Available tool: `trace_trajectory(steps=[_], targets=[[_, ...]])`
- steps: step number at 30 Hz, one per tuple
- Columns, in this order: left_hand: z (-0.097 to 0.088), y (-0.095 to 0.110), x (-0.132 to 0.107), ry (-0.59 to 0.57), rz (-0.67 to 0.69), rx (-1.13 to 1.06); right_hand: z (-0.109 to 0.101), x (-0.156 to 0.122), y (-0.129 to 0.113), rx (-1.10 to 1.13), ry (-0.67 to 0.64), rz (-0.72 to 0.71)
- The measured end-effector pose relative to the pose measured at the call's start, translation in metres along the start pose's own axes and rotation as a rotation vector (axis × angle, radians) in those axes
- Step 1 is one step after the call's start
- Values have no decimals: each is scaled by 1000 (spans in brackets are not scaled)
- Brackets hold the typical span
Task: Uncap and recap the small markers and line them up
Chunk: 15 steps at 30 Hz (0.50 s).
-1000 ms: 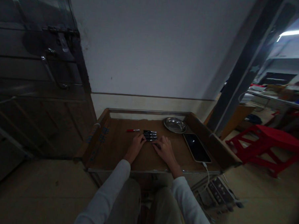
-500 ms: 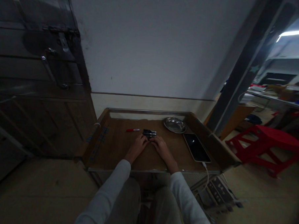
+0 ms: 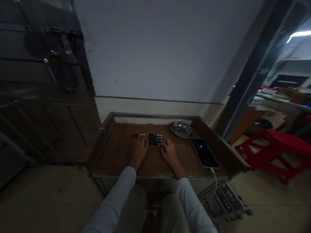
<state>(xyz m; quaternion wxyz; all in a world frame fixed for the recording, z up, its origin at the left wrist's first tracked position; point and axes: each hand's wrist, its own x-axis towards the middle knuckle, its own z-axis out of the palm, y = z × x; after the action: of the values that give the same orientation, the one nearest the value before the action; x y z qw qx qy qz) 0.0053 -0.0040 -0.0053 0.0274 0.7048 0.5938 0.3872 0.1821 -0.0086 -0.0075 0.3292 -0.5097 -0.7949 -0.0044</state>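
Several short black pen-like sticks with silvery ends point(image 3: 155, 139) lie side by side in a stack-like row on the brown board; their exact kind is too small to tell. My left hand point(image 3: 140, 149) rests at the row's left side, fingers bent and apart, just below a red pen-like stick with a silvery end point(image 3: 136, 135). At the right ends of the black sticks, my right hand point(image 3: 169, 152) lies with fingers loosely curved, its thumb and forefinger apart. Neither hand visibly grips anything; fingertip contact with the row is hard to make out.
A round metal dish point(image 3: 182, 130) stands at the back right of the board-covered table point(image 3: 117, 156). In front of it lies a phone point(image 3: 204, 153) with a white cable point(image 3: 215, 182) hanging off the edge. Raised sides border the table. A red stool point(image 3: 283, 149) stands to the right.
Both hands have parted from the near side of the black sticks, the left going left and the right going slightly right. More of the row now shows between them.
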Motion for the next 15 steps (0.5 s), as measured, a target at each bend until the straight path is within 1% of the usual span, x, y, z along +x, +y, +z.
trace_trajectory(steps=[2, 4, 6, 9, 11, 12, 15], targets=[[-1, -4, 3, 99, -92, 109, 1, 0, -2, 17, -31, -74], [-3, -13, 8, 151, -160, 190, 3, 1, -2, 26, -65, -121], [-4, -24, 14, 148, -197, 236, 5, 2, -1, 24, -81, -120], [-9, -40, 20, 82, -218, 249, 6, 3, 2, 64, -73, -87], [-13, -45, 21, 70, -220, 193, 6, 3, 4, 143, -33, -59], [-16, -45, 20, 71, -212, 130, 5, 4, 4, 200, 2, -38], [-24, -38, 12, 32, -137, -164, 7, 8, 1, 447, 141, 86]])
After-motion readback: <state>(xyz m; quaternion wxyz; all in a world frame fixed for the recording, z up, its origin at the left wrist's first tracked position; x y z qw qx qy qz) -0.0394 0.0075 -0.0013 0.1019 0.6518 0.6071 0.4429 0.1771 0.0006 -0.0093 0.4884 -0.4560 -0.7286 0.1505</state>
